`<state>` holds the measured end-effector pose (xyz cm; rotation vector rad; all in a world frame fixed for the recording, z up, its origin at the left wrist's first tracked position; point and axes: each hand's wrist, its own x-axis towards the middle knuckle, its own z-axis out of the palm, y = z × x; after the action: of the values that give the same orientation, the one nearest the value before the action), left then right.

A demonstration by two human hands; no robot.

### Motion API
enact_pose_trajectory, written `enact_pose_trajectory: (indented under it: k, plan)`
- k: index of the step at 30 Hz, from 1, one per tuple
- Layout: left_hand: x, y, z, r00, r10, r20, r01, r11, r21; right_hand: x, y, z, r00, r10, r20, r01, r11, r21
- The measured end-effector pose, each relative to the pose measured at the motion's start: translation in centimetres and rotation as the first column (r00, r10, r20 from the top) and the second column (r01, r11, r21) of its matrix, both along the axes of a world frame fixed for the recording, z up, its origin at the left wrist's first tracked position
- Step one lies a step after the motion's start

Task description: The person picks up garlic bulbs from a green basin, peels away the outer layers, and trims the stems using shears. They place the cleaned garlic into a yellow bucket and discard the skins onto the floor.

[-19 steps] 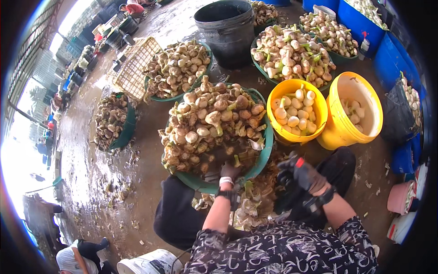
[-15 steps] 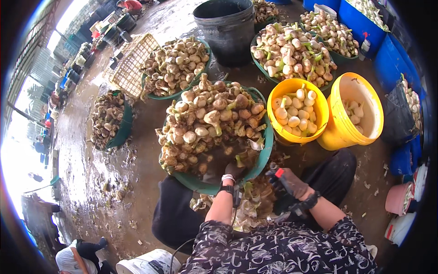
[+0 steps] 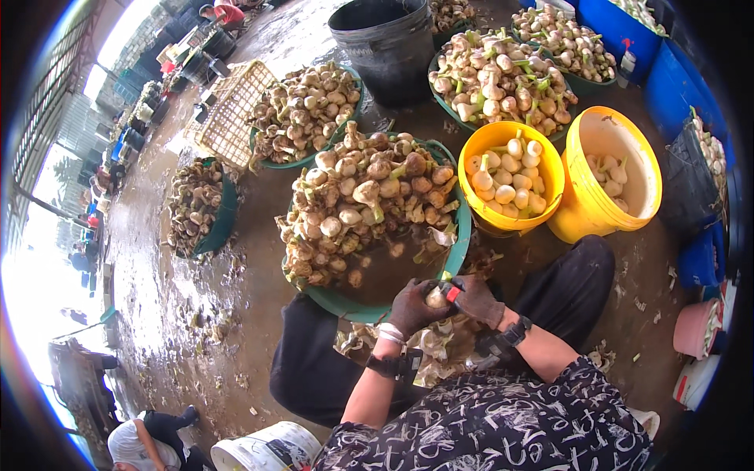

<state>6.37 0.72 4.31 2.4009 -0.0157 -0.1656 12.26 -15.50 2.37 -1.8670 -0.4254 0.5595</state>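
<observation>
In front of my lap, my gloved left hand (image 3: 415,309) is closed around a pale garlic bulb (image 3: 436,297) with a short green stem. My gloved right hand (image 3: 477,303) meets it there, fingers closed on a small tool with a red part (image 3: 452,294); the rest of the tool is hidden, so its kind is unclear. Both hands are at the near rim of a wide green tub (image 3: 462,250), which holds a heap of untrimmed garlic (image 3: 345,200). Garlic peelings (image 3: 440,349) lie below my hands, between my legs.
Right of the tub stand a yellow bucket (image 3: 503,222) of trimmed bulbs and a tilted yellow bucket (image 3: 585,212) holding fewer. Beyond are more garlic tubs, a black bucket (image 3: 385,55) and a cream plastic crate (image 3: 228,118). Behind my left knee sits a white bucket (image 3: 267,449).
My left hand has come out of the tub with a garlic bulb. My right hand has moved left, and the two now meet at the bulb. The view has shifted slightly.
</observation>
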Motion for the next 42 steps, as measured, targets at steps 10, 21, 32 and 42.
enact_pose_trajectory:
  k: [10,21,32,42]
  plan:
    - [0.5,-0.8,5.3,0.973,0.025,-0.228,-0.185,0.670,-0.719,-1.1,-0.9,-1.6,0.868,0.164,-0.469,0.137,0.828,0.544]
    - [-6.3,0.3,3.1,0.923,0.336,-0.186,-0.383,0.842,-0.380,-1.8,-1.3,2.8,0.825,0.454,-0.337,-0.278,0.845,0.457]
    - [-10.0,0.6,-2.9,0.925,0.344,0.161,-0.296,0.919,-0.261,-4.8,0.1,4.1,0.666,0.303,0.682,-0.316,0.942,-0.111]
    - [-11.3,0.7,2.6,0.817,-0.253,-0.518,0.075,0.938,-0.339,-1.3,-1.4,-2.1,0.679,-0.067,-0.731,0.518,0.749,0.413]
